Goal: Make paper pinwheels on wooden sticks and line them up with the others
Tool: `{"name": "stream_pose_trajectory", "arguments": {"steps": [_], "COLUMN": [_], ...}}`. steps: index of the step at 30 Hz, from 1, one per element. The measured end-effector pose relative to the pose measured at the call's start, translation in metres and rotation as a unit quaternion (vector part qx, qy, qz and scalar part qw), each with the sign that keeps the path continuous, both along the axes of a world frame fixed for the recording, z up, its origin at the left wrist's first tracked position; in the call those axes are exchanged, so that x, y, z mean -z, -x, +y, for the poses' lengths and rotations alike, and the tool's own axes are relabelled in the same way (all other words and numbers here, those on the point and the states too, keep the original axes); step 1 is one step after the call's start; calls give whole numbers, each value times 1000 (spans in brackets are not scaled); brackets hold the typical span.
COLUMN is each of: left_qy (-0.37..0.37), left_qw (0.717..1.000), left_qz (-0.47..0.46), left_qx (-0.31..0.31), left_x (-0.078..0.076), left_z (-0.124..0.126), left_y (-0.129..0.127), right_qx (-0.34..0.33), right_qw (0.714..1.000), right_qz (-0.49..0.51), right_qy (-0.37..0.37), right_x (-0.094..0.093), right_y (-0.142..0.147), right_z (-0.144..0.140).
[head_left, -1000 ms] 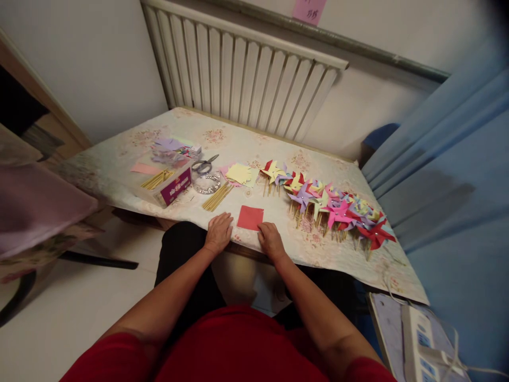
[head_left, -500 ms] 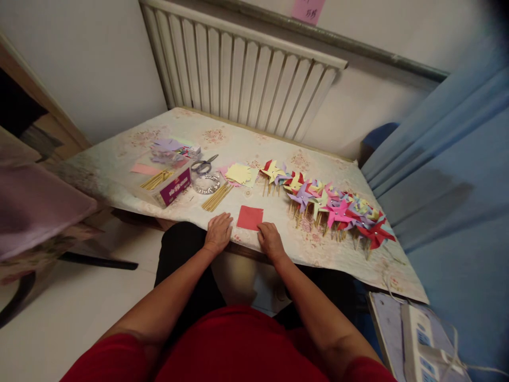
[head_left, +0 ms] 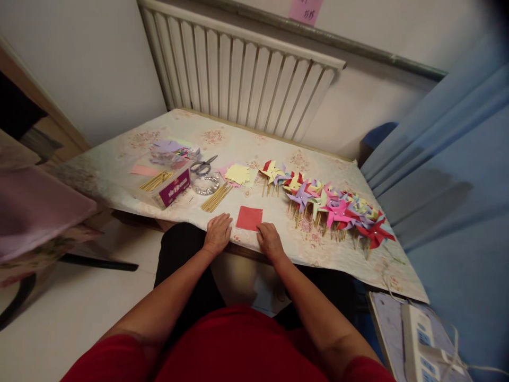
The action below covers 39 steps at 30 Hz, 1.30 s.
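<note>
A red paper square (head_left: 249, 218) lies flat near the table's front edge, between my two hands. My left hand (head_left: 218, 233) rests palm down to the left of the square, apart from it, with its fingers stretched out and nothing held. At the square's lower right corner, my right hand (head_left: 270, 240) lies on the table, its fingertips touching the paper and its fingers loosely bent. A bundle of thin wooden sticks (head_left: 217, 198) sits just beyond my left hand. Behind the square is a stack of cut paper pieces (head_left: 238, 175), yellow on top.
Many finished paper pinwheels (head_left: 338, 212) stand on sticks at the right. On the left are a purple-sided box (head_left: 175, 190) of sticks, scissors (head_left: 202, 166), a clear round dish (head_left: 205, 184) of small shiny pieces and coloured papers (head_left: 169, 146). A power strip (head_left: 421, 339) lies lower right.
</note>
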<state>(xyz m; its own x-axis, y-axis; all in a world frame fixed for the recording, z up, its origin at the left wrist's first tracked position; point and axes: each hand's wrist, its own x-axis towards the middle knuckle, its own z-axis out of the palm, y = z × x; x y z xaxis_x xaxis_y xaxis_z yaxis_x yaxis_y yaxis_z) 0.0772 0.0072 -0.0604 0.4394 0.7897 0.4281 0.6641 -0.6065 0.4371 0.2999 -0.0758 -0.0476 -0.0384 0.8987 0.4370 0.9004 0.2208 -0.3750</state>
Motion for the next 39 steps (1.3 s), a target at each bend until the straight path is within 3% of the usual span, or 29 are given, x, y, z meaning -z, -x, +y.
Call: {"name": "stream_pose_trajectory", "arguments": {"steps": [16, 21, 24, 27, 30, 32, 39], "left_qy": [-3, 35, 77, 136, 237, 322, 464], "left_qw": [1000, 999, 996, 989, 969, 941, 867], "left_qz": [2, 9, 30, 40, 20, -21, -107], "left_qx": [0, -12, -27, -34, -70, -104, -144], "left_x": [0, -9, -18, -30, -43, -49, -58], "left_z": [-1, -2, -2, -1, 5, 10, 13], "left_y": [-1, -1, -7, -17, -28, -32, -44], "right_qx": [4, 29, 98, 175, 196, 194, 195], "right_qw": [1000, 994, 971, 929, 882, 862, 853], "right_qz": [10, 98, 215, 325, 427, 464, 479], "right_qy": [-7, -28, -33, -13, 42, 66, 70], "right_x": [4, 5, 5, 5, 5, 5, 1], "right_y": [-1, -1, -6, -10, -12, -11, -10], "right_z": [1, 1, 5, 12, 17, 18, 18]}}
